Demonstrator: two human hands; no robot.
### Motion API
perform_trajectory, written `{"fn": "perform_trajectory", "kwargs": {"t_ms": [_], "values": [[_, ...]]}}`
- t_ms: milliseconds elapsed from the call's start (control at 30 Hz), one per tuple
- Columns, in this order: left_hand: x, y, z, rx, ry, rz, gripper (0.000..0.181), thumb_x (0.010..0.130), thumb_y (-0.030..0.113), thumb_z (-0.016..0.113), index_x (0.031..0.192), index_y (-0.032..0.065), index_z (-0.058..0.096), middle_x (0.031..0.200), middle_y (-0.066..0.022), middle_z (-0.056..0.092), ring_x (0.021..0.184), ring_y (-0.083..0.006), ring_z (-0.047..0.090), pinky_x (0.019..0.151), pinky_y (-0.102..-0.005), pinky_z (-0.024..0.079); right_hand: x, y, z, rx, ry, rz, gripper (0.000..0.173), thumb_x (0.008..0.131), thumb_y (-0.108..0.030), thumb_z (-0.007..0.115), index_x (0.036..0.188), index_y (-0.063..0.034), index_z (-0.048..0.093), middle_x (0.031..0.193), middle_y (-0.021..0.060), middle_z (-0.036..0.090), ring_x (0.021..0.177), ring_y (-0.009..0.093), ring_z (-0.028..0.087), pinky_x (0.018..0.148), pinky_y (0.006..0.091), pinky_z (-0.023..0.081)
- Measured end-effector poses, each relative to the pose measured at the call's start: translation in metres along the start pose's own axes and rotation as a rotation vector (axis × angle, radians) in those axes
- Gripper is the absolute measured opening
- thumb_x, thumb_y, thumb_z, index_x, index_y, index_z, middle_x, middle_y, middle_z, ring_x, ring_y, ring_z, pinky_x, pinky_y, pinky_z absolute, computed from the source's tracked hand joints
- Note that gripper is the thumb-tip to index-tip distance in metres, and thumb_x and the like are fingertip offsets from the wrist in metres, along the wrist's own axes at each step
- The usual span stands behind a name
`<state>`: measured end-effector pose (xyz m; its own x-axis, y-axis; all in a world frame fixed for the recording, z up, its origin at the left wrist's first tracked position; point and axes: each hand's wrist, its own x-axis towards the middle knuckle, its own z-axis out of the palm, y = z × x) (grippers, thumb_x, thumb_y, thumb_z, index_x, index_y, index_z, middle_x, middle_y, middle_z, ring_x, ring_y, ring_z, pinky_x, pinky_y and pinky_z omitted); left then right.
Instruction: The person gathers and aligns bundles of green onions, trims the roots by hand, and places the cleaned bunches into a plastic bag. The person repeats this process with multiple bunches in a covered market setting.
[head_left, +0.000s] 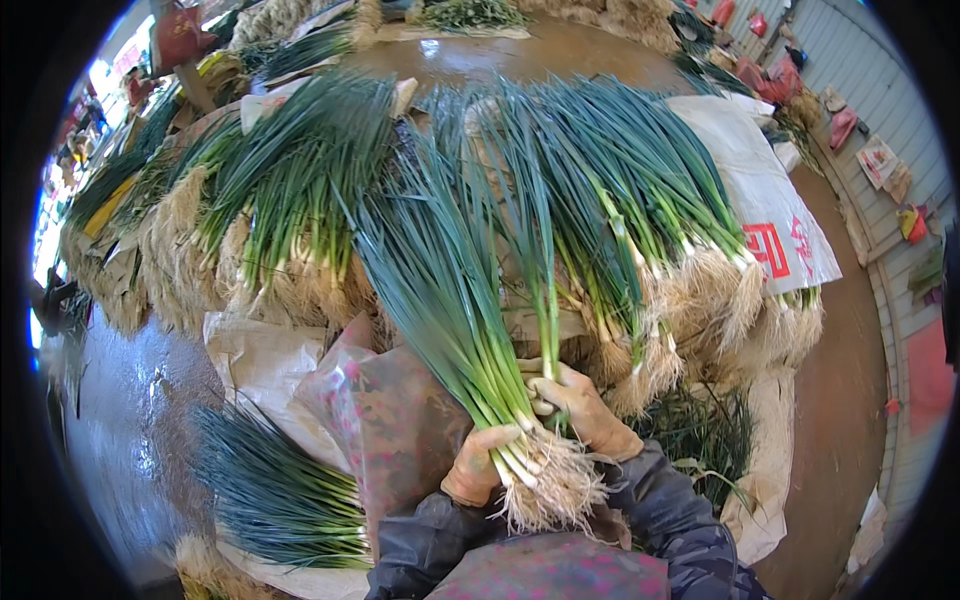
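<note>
A bunch of long green onions with white stems and pale, shaggy roots lies across my gloved left hand, which grips it near the root end. Its dark green leaves point away from me. My gloved right hand, just beyond the roots, has its fingers closed around one or two separate green onion stalks that stand nearly upright. A pile of green onions lies ahead to the right, its roots towards me. Another heap of green onions rests ahead to the left.
Cleaner-looking green onions lie on a pale sheet at lower left. Loose green leaves sit beside my right forearm. A white woven sack with red print drapes over the right pile. Wet floor shows at left, a corrugated wall at right.
</note>
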<state>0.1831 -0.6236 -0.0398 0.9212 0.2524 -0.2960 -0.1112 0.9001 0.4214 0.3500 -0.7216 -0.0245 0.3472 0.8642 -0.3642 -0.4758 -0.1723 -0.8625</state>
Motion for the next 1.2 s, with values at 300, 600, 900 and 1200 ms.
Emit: {"fn": "perform_trajectory", "kwargs": {"t_ms": [300, 600, 900, 1200], "values": [[0.006, -0.003, 0.018, 0.121, -0.102, -0.004, 0.096, 0.070, 0.028, 0.071, 0.154, 0.0013, 0.034, 0.155, -0.0229, 0.041, 0.138, -0.0322, 0.046, 0.118, -0.0445, 0.035, -0.054, -0.001, -0.004, -0.999, 0.054, -0.347, 0.039, 0.098, -0.037, 0.067, 0.127, -0.0117, 0.067, 0.097, 0.0107, 0.073, 0.081, 0.028, 0.072, 0.067, 0.0353, 0.056], [0.014, -0.013, 0.023, -0.078, -0.086, -0.006, 0.088, 0.063, 0.030, 0.069, 0.140, -0.0049, 0.045, 0.113, -0.0207, 0.066, 0.127, -0.0401, 0.055, 0.113, -0.0533, 0.041, -0.058, 0.027, -0.024, -0.676, -0.229, -0.194, 0.036, 0.105, -0.029, 0.056, 0.136, -0.0130, 0.062, 0.127, 0.0106, 0.068, 0.116, 0.022, 0.064, 0.093, 0.0324, 0.051], [0.007, -0.004, 0.025, -0.207, -0.076, 0.039, 0.082, 0.067, 0.037, 0.072, 0.136, 0.0023, 0.044, 0.092, -0.0060, 0.052, 0.085, -0.0233, 0.055, 0.092, -0.0464, 0.051, -0.065, 0.026, -0.062, -1.506, 0.735, -0.410, 0.029, 0.099, -0.032, 0.065, 0.106, -0.0042, 0.067, 0.071, 0.0102, 0.067, 0.059, 0.025, 0.066, 0.048, 0.0342, 0.049], [0.009, -0.005, 0.022, -0.113, -0.076, 0.091, 0.093, 0.067, 0.041, 0.072, 0.143, -0.0027, 0.042, 0.120, -0.0233, 0.064, 0.120, -0.0389, 0.059, 0.105, -0.0503, 0.050, -0.020, 0.014, -0.082, -1.600, 0.675, -0.503, 0.021, 0.098, -0.030, 0.065, 0.088, -0.0117, 0.069, 0.064, 0.0090, 0.063, 0.051, 0.026, 0.062, 0.044, 0.0375, 0.046]]}}
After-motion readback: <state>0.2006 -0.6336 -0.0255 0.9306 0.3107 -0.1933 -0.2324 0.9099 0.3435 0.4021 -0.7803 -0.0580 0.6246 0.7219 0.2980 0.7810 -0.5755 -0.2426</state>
